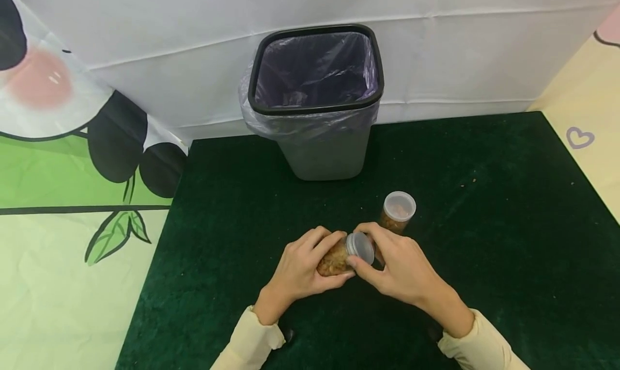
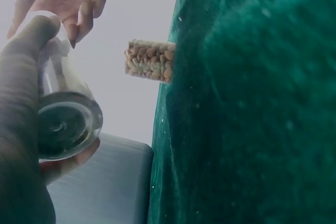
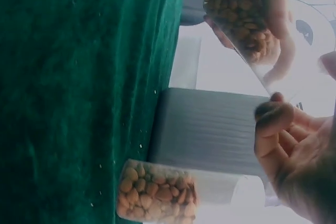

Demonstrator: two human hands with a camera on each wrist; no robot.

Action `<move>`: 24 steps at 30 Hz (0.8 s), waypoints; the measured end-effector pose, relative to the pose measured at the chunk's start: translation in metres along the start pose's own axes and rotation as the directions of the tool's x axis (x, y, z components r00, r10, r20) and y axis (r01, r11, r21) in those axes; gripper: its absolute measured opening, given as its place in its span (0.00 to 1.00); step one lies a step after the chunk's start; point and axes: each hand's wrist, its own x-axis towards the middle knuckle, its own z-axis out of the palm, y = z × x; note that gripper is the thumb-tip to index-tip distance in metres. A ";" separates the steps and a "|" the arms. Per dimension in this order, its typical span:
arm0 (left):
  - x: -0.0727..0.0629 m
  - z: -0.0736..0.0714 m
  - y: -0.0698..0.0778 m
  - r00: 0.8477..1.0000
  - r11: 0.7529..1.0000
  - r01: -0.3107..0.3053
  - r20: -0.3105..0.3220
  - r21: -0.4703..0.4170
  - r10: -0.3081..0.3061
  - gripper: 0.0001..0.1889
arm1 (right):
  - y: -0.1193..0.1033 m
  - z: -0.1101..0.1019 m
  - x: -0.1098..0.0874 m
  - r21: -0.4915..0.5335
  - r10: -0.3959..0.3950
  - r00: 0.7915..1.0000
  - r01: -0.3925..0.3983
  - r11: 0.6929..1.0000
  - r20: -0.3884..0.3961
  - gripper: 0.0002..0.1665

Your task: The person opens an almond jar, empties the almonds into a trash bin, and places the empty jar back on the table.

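Observation:
A clear plastic jar (image 1: 333, 260) with brownish nuts inside is held tilted above the table, its capped end toward the right. My left hand (image 1: 300, 262) grips the body from the left; the left wrist view shows the round jar bottom (image 2: 65, 129). At the other end, the thumb and fingers of my right hand (image 1: 404, 265) pinch the edge of the translucent lid (image 1: 362, 248). Glare in the right wrist view hides that contact. Just behind my right hand, a second jar (image 3: 157, 192), partly filled with nuts, stands upright on the table.
A grey bin (image 1: 329, 155) with a black rim and a purple liner stands at the back of the dark green cloth-covered table (image 1: 484, 225). White fabric (image 1: 460, 58) hangs behind it. Small crumbs (image 1: 473, 180) lie on the cloth to the right.

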 end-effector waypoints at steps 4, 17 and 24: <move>0.000 -0.001 0.002 0.998 0.994 -0.042 -0.044 -0.104 0.038 0.32 | 0.003 0.004 0.000 0.042 -0.101 0.994 0.103 0.994 -0.048 0.22; 0.000 -0.001 0.006 0.998 0.926 -0.035 0.027 -0.376 0.049 0.29 | 0.012 0.007 -0.001 0.103 -0.272 0.959 0.280 0.955 -0.082 0.19; 0.000 -0.002 0.006 0.995 0.863 -0.014 0.080 -0.505 0.063 0.30 | 0.011 0.006 0.000 0.100 -0.353 0.930 0.363 0.926 -0.103 0.21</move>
